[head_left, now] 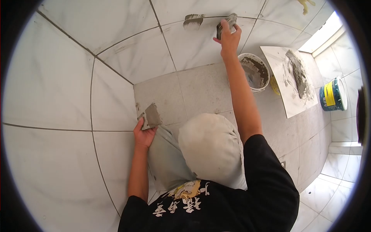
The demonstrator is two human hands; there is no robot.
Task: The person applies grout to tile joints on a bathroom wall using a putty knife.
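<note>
Room: white marbled wall tiles (58, 96) are meeting a grey tiled floor (201, 91) in a corner, daylight coming in at the upper right.
Right hand: the right hand (230, 38) is reaching far out, fingers curled tight around a small float (228, 21) and pressing it against the wall joint (208, 17), just beside a grey smear (192, 21).
Left hand: the left hand (143, 135) is gripping a trowel (150, 117) loaded with grey grout, held low near the wall-floor corner.
Nearby: a bucket (255, 71) of grout is sitting on the floor beside a loose tile (291, 81) carrying a grout heap; a blue tub (333, 94) is standing further right.
Risk: with the arm stretching this far, the float could be skidding off the joint and smearing grout across clean tile.
Risk, left side: the tilted trowel could be shedding its load onto the floor or the trouser knee (210, 149).
</note>
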